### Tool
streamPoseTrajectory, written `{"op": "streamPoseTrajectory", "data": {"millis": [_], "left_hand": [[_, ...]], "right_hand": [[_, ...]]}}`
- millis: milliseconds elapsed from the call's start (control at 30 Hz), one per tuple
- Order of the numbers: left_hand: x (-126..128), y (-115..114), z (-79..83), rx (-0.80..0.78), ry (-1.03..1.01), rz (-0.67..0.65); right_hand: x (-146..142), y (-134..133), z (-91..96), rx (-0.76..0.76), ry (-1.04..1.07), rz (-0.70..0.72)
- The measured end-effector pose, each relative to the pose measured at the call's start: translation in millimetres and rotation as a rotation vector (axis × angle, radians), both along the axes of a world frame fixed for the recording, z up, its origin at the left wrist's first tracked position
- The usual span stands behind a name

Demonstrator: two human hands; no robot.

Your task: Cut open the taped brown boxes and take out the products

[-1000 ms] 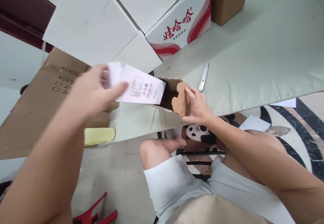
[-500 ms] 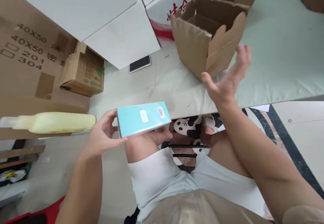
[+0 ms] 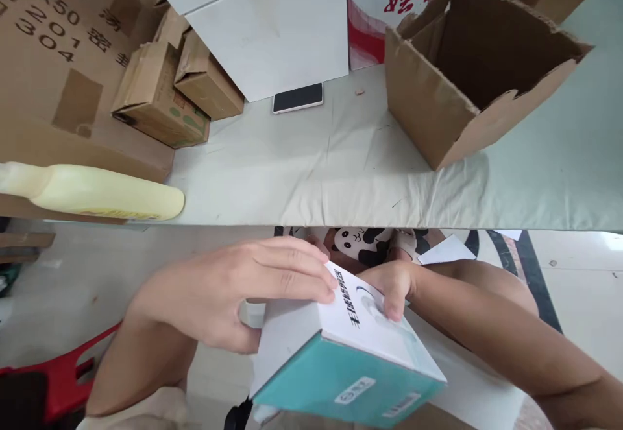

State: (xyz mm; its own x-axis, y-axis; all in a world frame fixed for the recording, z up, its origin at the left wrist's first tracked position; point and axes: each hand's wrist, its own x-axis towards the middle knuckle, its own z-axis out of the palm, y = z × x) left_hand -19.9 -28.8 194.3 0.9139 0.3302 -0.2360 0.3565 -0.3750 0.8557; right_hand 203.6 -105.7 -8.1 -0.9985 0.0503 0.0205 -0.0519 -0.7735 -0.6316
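Note:
A white and teal product box (image 3: 357,378) with black lettering and a printed picture is held tilted above my lap. My left hand (image 3: 243,284) grips its white end, the fingers lying along the far edge and the thumb against the near-left side. On the far right side, my right hand (image 3: 389,284) holds the box with the thumb over the printed face; its other fingers are hidden. An opened brown cardboard box (image 3: 433,106) with torn upper edges stands on the cloth-covered table (image 3: 302,177), apart from both hands.
A phone (image 3: 298,98) lies against white boxes (image 3: 272,34). Small brown cartons (image 3: 160,93) sit at the left beside a large printed carton (image 3: 73,106). A pale yellow bottle (image 3: 107,191) lies at the table's left edge. A red stool (image 3: 73,371) is at lower left.
The product box has come nearer to my body and turned, showing its white printed face. My right hand has left the cardboard box's side and taken hold of the product box.

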Motion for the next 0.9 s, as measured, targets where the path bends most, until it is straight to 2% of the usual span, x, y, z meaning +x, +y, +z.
{"op": "streamPoseTrajectory", "data": {"millis": [33, 100, 167, 233, 267, 333, 400, 467, 533, 633, 700, 733, 800, 900], "left_hand": [[-7.6, 4.6, -8.3, 0.004, -0.034, 0.067], [-24.6, 7.8, -33.8, 0.011, -0.134, 0.301], [-36.6, -1.3, -69.1, -0.050, -0.272, 0.621], [-38.3, -20.6, -108.5, -0.242, -0.414, 0.881], [-35.0, -31.3, -126.8, -0.375, -0.475, 0.893], [-23.0, -46.8, -154.0, -0.597, -0.484, 0.794], [-8.6, -45.7, -161.6, -0.611, -0.450, 0.751], [3.6, -22.6, -147.2, -0.491, -0.435, 0.779], [12.7, 19.4, -115.6, -0.380, -0.440, 0.818], [25.5, 95.8, -57.6, -0.304, -0.472, 0.962], [35.2, 140.1, -28.1, -0.336, -0.462, 1.047], [39.8, 157.6, -18.9, -0.380, -0.411, 1.107], [47.1, 182.5, -11.2, -0.459, -0.315, 1.208], [51.0, 197.8, -16.6, -0.533, -0.288, 1.270]], "right_hand": [[1.0, -3.7, -5.1, -0.062, -0.032, -0.012], [5.1, -8.3, -10.1, -0.155, -0.112, -0.142], [7.7, -9.2, -8.2, -0.164, -0.212, -0.382], [5.8, -8.4, -3.8, -0.060, -0.346, -0.700], [3.1, -7.7, -2.1, 0.028, -0.424, -0.868], [-4.2, -4.3, 0.1, 0.248, -0.572, -1.165], [-12.0, 6.4, 5.2, 0.468, -0.659, -1.313], [-19.6, 31.7, 21.0, 0.616, -0.665, -1.369], [-27.9, 74.8, 52.0, 0.642, -0.619, -1.410], [-39.8, 157.8, 118.0, 0.509, -0.598, -1.448], [-45.2, 205.7, 158.2, 0.397, -0.689, -1.492], [-47.1, 223.4, 173.2, 0.331, -0.730, -1.517], [-50.6, 244.6, 191.7, 0.170, -0.838, -1.552], [-55.7, 250.4, 199.6, 0.069, -0.891, -1.569]]}}
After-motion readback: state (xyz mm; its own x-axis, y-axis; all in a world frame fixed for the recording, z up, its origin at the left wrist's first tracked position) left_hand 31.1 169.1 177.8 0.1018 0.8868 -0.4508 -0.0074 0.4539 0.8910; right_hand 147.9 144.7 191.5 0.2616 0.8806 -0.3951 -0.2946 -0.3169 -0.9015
